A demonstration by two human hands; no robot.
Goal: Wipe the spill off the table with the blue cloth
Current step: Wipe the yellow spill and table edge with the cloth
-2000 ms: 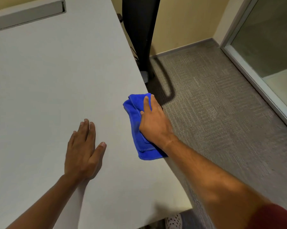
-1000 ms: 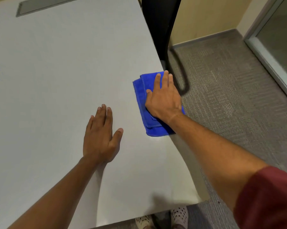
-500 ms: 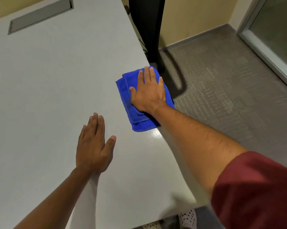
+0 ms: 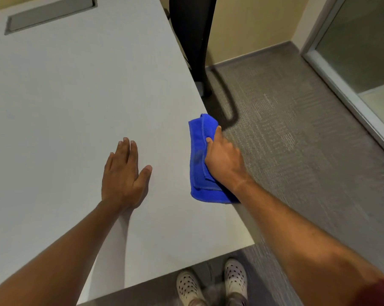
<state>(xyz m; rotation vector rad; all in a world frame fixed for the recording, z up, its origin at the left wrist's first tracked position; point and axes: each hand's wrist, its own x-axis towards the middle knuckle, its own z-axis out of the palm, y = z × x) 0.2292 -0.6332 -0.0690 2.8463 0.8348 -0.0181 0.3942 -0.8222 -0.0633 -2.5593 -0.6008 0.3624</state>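
A folded blue cloth [image 4: 198,151] lies at the right edge of the pale grey table [image 4: 76,96]. My right hand [image 4: 224,156] presses down on the cloth's right half, thumb on top and the other fingers curled over the table's edge. My left hand [image 4: 123,175] rests flat on the tabletop, fingers together and thumb out, a hand's width left of the cloth, and holds nothing. No wet patch shows on the table near the cloth.
A black chair [image 4: 193,40] stands against the table's right side, further back. A grey recessed panel [image 4: 49,14] sits at the table's far end. Grey carpet [image 4: 297,151] and a glass partition [image 4: 359,51] lie to the right. My feet in spotted shoes [image 4: 211,281] are below the near edge.
My right hand has drawn the cloth back along the table's right edge towards me, over the shiny wet spot that showed just below the cloth. The left hand stays flat in place.
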